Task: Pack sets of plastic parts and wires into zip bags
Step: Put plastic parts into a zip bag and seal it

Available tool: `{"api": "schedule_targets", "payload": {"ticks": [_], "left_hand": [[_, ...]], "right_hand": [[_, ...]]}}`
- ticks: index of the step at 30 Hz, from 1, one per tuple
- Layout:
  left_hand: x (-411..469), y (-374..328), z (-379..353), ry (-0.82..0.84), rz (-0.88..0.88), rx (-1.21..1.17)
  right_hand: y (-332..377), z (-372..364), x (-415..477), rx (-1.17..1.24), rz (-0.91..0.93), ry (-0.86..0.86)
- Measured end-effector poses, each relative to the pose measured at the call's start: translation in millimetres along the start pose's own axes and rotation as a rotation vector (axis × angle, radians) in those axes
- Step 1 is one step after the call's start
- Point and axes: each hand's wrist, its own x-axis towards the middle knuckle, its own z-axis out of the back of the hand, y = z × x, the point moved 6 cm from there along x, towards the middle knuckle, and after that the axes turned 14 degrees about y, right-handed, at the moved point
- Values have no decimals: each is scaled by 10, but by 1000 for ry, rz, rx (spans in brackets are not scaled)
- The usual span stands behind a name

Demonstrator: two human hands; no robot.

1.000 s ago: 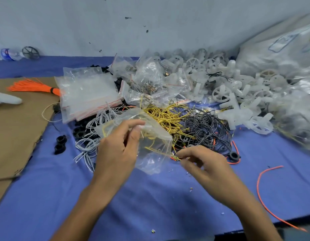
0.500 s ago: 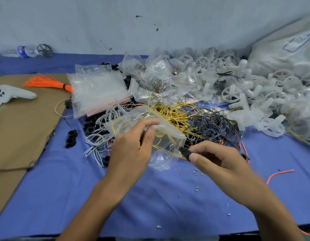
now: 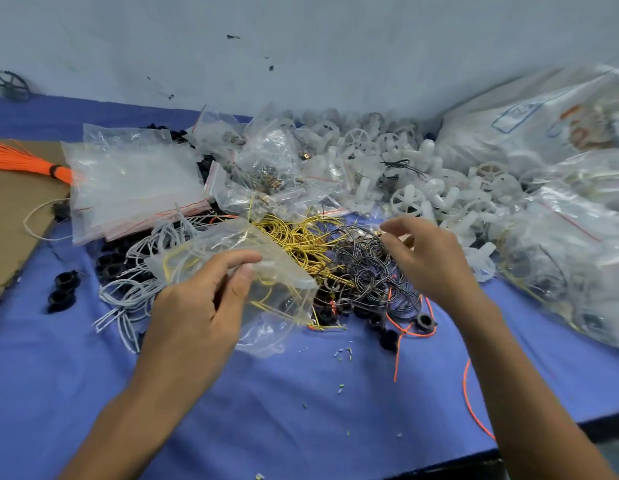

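Bag (image 3: 282, 296): pinched near its top edge between thumb and fingers of left hand (image 3: 197, 306), held just above the wire piles at mid-table, mouth turned toward the right. Right hand (image 3: 429, 261): poised over black wires (image 3: 367, 268), fingers half curled; could not tell whether pinching a strand.

Might well lift a whole clump instead of one strand, given black wires tangled into yellow wires (image 3: 301, 237) and loose orange strands (image 3: 408, 332). Might miss the mouth, kept open by one hand only and sagging slack. Could spill the wire already inside if tipped toward the pile. Could miscount a set, with dark rings (image 3: 63, 289) scattered and, by the look of it, half buried under the tangle.

Inside bag: loops of yellow wire; also a dark ring shape seen through the film, inside or beneath not to be told. Beyond left hand: stack of empty bags (image 3: 135, 188), flat, red-lined at the seal. Further back: opened bags (image 3: 266, 157) with small bits inside, too blurred to name. At right: filled bags (image 3: 571, 258) heaped near a large sack (image 3: 530, 126), contents blurred. Between these, loose white parts (image 3: 405, 199) piled on the blue cloth (image 3: 301, 410).
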Motion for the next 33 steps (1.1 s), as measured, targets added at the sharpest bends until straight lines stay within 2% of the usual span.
{"api": "schedule_targets", "payload": {"ticks": [2, 5, 7, 13, 15, 17, 20, 23, 25, 28, 33], "left_hand": [[-6, -2, -4, 1, 4, 3], [-16, -2, -7, 1, 13, 12], [-12, 2, -5, 0, 14, 8], [33, -9, -6, 2, 24, -4], [52, -13, -8, 10, 28, -17], [79, -15, -1, 9, 33, -21], [152, -24, 12, -4, 46, -16], [266, -31, 29, 5, 59, 11], [334, -56, 45, 21, 62, 41], [409, -120, 53, 59, 63, 88], [467, -211, 85, 94, 56, 155]], "right_hand": [[-605, 3, 297, -261, -237, 187], [-1148, -43, 461, -330, -371, 346], [-1267, -48, 496, -300, -336, 293], [-1256, 285, 295, -27, -329, -67], [-1111, 438, 149, 159, -275, -169], [-849, 515, -18, 595, -150, -193], [-351, 334, -286, 1180, -15, -3], [97, -47, -586, 1515, -24, 246], [392, -253, -739, 1623, -5, 379], [746, -399, -825, 1694, 51, 471], [1050, -465, -736, 1762, 86, 455]]}}
